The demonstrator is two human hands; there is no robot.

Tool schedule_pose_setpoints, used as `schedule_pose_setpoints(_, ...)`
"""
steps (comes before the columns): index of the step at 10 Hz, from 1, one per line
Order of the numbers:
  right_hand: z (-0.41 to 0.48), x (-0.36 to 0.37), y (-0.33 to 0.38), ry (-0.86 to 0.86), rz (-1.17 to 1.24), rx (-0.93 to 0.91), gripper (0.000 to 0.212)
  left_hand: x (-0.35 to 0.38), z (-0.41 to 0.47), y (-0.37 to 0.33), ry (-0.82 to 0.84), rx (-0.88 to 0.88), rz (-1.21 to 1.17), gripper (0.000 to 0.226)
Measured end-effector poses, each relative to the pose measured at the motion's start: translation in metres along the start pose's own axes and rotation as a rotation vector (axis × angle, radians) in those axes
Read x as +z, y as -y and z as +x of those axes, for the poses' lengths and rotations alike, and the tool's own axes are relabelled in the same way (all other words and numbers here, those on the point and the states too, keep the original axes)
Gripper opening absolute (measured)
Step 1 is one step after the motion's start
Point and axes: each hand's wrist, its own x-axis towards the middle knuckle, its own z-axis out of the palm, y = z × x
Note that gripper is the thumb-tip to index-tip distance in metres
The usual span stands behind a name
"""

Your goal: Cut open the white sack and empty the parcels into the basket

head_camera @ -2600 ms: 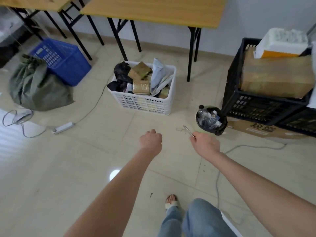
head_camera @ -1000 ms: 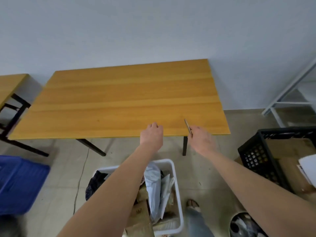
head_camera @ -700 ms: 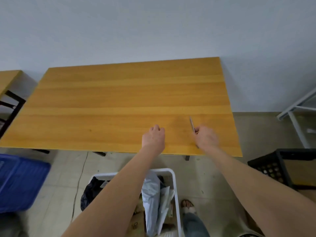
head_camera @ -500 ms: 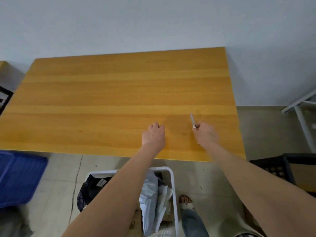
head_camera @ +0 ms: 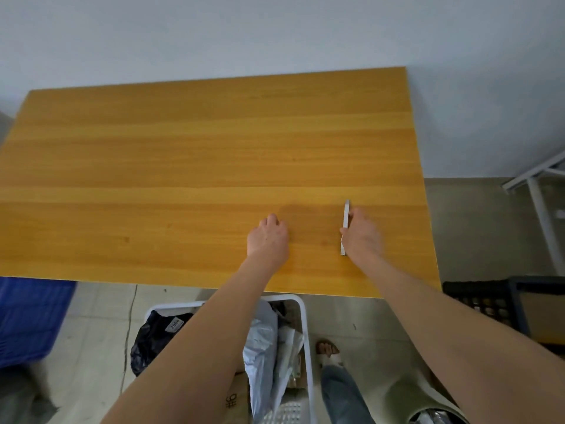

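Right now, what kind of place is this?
Likely a parcel sorting or storage room: a basket full of parcels, a plain wooden table, a black crate and a blue crate nearby.

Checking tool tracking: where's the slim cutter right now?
Head view: the slim cutter is in the right hand, over the wooden table toward its near right corner, right of the left hand.
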Motion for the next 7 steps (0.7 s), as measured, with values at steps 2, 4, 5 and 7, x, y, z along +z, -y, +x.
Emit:
schedule_pose_setpoints(2,-0.009,-0.004,-0.002,0.015,-0.046,0.016,0.032,-0.002,-0.008,0.003,-0.027,0.015,-0.001,0.042)
schedule_pose_setpoints(4,-0.034,-0.016,-0.004,-0.043,-0.110,-0.017,0.040,-0.013,-0.031,0.010,-0.081,0.017,0.007,0.041)
schedule_pose_setpoints(5,-0.056,-0.024,-0.002,-0.068,-0.131,-0.080,0.041,-0.020,-0.051,0.013,-0.109,0.037,0.026,0.041)
schedule_pose_setpoints(7,-0.115,-0.036,0.010,-0.169,-0.102,-0.197,0.047,-0.033,-0.098,0.024,-0.230,0.096,0.018,0.039)
